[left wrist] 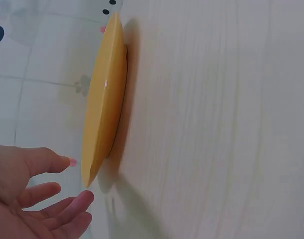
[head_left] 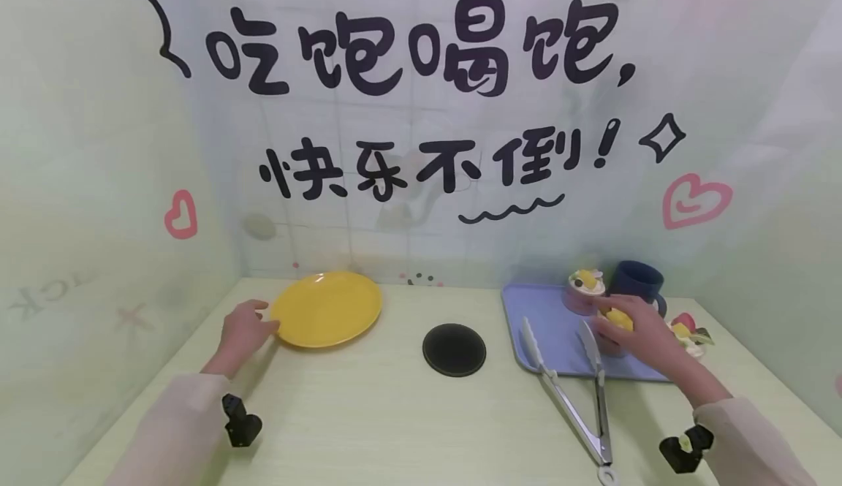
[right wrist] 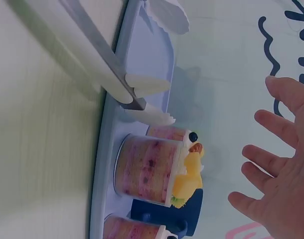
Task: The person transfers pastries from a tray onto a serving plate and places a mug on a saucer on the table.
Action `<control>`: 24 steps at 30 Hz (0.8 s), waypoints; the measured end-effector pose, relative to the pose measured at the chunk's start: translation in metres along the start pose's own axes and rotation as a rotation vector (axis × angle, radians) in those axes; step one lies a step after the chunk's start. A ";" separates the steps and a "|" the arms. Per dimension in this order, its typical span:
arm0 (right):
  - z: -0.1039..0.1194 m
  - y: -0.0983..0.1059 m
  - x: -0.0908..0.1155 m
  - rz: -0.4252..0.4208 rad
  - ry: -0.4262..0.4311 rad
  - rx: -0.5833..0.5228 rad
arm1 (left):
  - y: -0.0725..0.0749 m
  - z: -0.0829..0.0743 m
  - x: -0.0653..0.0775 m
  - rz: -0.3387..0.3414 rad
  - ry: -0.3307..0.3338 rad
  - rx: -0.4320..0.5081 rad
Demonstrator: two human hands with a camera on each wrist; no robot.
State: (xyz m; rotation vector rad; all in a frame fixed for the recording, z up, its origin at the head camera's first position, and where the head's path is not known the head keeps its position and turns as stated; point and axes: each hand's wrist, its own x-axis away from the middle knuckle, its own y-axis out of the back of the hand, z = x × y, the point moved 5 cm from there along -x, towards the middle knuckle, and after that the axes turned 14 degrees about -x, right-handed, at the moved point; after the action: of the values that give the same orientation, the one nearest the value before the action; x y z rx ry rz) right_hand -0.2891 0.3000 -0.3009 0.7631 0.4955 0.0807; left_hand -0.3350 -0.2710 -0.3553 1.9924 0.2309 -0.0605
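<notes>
A yellow plate [head_left: 327, 309] lies at the back left of the table. By its left rim is my left hand [head_left: 245, 332], thumb and fingers parted; in the left wrist view they stand slightly apart from the plate's edge. My right hand [head_left: 641, 332] hovers above the blue tray [head_left: 520, 303], with spread fingers holding nothing in the right wrist view. Nearest to it is a clear cup of layered cake [right wrist: 147, 169] topped with cream and yellow fruit, partly covered by the hand in the head view. Spread metal tongs [head_left: 571, 405] lean with their pale tips over the tray.
Another cake cup [head_left: 585, 294] and a dark blue mug [head_left: 636, 279] stand at the tray's back. A third fruit-topped cup [head_left: 689, 332] is at the right, partly hidden by my wrist. A round black coaster [head_left: 454, 351] lies mid-table. A printed backdrop [head_left: 421, 245] closes off the back.
</notes>
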 end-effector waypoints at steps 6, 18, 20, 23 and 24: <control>0.003 0.005 0.012 -0.015 0.115 0.036 | -0.005 0.015 -0.004 0.067 0.057 0.164; 0.006 0.006 0.040 0.017 0.116 -0.012 | -0.024 0.037 -0.013 0.161 0.179 0.361; 0.006 0.005 0.044 0.026 0.096 0.000 | -0.028 0.040 -0.014 0.188 0.203 0.434; 0.002 0.003 0.050 0.039 0.021 0.014 | -0.033 0.044 -0.017 0.211 0.229 0.483; 0.001 0.002 0.051 0.049 -0.008 0.001 | -0.034 0.045 -0.018 0.214 0.236 0.495</control>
State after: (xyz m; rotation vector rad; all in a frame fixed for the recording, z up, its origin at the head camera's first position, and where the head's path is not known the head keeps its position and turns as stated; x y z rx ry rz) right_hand -0.2433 0.3136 -0.3197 0.7768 0.4697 0.1228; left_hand -0.3559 -0.3000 -0.4020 2.5078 0.1619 0.2809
